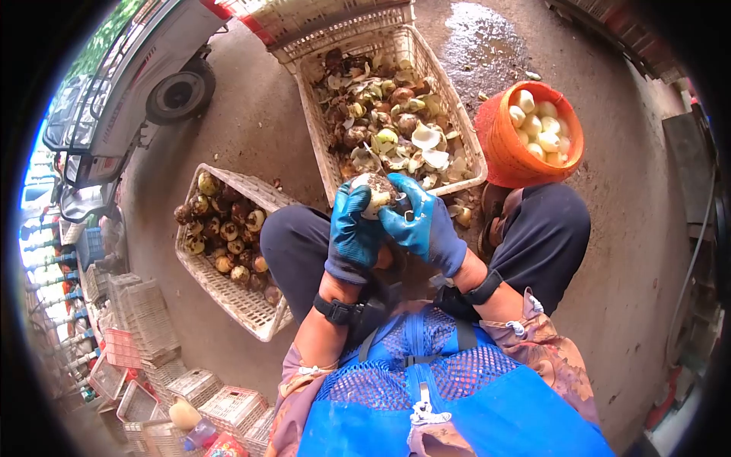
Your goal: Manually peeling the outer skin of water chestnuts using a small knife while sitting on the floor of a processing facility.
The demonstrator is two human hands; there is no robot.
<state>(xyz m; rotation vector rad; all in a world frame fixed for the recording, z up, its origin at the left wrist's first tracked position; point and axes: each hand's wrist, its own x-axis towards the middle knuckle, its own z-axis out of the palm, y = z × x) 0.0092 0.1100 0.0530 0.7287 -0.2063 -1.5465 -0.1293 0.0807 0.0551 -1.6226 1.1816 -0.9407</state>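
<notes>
My left hand (pixel 352 228), in a blue rubber-coated glove, is closed around a round, onion-like bulb (pixel 375 190) with a pale side and some brown skin. My right hand (pixel 422 221), gloved the same way, presses against the bulb's right side. Its fingers are curled around a small, metal-looking tool (pixel 402 202), mostly hidden by the glove. Just beyond both hands stands a crate (pixel 464 145) heaped with brown and pale peelings (pixel 388 137). To the right, an orange bucket (pixel 499 145) holds several peeled white bulbs (pixel 542 126).
A tilted crate (pixel 221 293) with unpeeled brown bulbs (pixel 228 228) is left of my knee. Farther left are a parked vehicle (pixel 145 84) and stacked crates (pixel 145 312). Wet ground (pixel 487 38) shines behind the bucket. Dark panels (pixel 689 167) stand at the right.
</notes>
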